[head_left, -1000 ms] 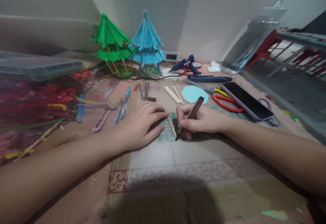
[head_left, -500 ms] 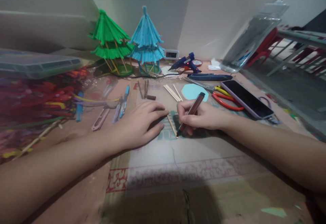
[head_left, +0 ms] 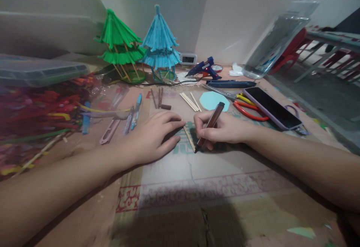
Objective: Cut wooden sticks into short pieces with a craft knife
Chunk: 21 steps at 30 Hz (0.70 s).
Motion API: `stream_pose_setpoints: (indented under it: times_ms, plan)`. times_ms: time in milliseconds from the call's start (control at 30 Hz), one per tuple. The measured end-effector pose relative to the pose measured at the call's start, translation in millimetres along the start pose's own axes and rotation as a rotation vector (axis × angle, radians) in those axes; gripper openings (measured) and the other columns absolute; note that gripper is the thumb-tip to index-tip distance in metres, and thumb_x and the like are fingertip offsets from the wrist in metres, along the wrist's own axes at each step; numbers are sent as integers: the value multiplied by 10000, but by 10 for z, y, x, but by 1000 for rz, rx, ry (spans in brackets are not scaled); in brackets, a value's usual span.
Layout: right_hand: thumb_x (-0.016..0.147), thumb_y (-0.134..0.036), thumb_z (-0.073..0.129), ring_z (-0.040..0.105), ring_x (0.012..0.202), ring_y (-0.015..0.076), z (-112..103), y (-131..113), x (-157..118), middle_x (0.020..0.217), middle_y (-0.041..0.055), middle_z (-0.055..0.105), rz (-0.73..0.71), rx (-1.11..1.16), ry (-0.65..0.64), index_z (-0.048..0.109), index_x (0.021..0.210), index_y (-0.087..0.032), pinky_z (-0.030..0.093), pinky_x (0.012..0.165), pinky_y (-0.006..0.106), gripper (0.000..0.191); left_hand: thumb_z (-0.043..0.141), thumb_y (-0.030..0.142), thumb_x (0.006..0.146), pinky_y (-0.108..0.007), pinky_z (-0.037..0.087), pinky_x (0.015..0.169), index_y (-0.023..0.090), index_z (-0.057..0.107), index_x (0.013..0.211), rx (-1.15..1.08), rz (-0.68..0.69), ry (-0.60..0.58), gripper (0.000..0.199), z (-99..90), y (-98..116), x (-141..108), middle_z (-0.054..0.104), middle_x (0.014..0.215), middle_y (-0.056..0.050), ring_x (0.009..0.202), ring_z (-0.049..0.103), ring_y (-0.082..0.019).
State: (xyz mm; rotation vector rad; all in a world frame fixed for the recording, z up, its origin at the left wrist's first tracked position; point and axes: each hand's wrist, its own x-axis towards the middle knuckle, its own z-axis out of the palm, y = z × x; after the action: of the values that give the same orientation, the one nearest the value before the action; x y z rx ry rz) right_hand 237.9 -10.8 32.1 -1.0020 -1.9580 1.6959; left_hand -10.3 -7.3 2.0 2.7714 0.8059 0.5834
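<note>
A dark brown marker point(head_left: 212, 121) is gripped in my right hand point(head_left: 216, 127), its tip down at the near end of a thin wooden stick point(head_left: 189, 138). That stick lies slanted on a printed cardboard sheet point(head_left: 168, 168). My left hand point(head_left: 157, 136) rests palm down with fingers spread, one fingertip on the far end of the stick. The marker's brown cap point(head_left: 165, 107) lies beyond my left hand, beside some brown-coloured sticks point(head_left: 160, 97). Several plain sticks point(head_left: 189, 102) and a light blue octagon piece point(head_left: 215, 101) are behind my right hand.
Green point(head_left: 119, 33) and blue point(head_left: 159, 37) tiered models stand at the back, near a glue gun point(head_left: 206, 68). Scissors point(head_left: 247, 108) and a phone point(head_left: 272, 108) lie right, before a clear plastic bottle point(head_left: 277, 44). Pens point(head_left: 137, 111), a pink cutter point(head_left: 110, 130) and colourful craft pieces point(head_left: 33, 116) occupy the left.
The whole view has shifted slightly. Both hands keep nearly the same pose, with the marker tip still at the stick's near end.
</note>
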Motion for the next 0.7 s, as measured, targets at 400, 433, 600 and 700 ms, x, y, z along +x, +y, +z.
stream_pose_setpoints:
  times_ms: [400,433,600,700]
  plan:
    - [800,-195,646,589,480,98,-4,1,-5,550,-28,629,1,-38,17,495,734,-198,426,461,179,164,476,326,1013,-524,468,1075,128,626,1333,19,-1,-14,404,-6,10,5,610,1296,-164,1235,558,-310]
    - [798,-197,649,590,484,99,-2,-2,-6,553,-27,629,2,-42,13,497,733,-197,426,463,180,165,476,325,1012,-525,468,1075,130,625,1332,18,-1,-14,403,-7,10,5,609,1297,-163,1235,558,-310]
    - [788,-221,648,580,465,93,2,-12,3,563,-24,632,11,-24,24,503,730,-196,413,442,176,159,481,323,1011,-530,466,1076,137,626,1334,9,0,-11,400,1,-3,3,607,1301,-161,1243,554,-312]
    - [784,-239,650,578,446,91,-2,-8,12,555,-24,634,7,-2,70,491,723,-199,392,420,167,176,477,328,1015,-537,465,1078,147,627,1336,9,3,-6,398,9,-8,2,608,1307,-158,1247,554,-313]
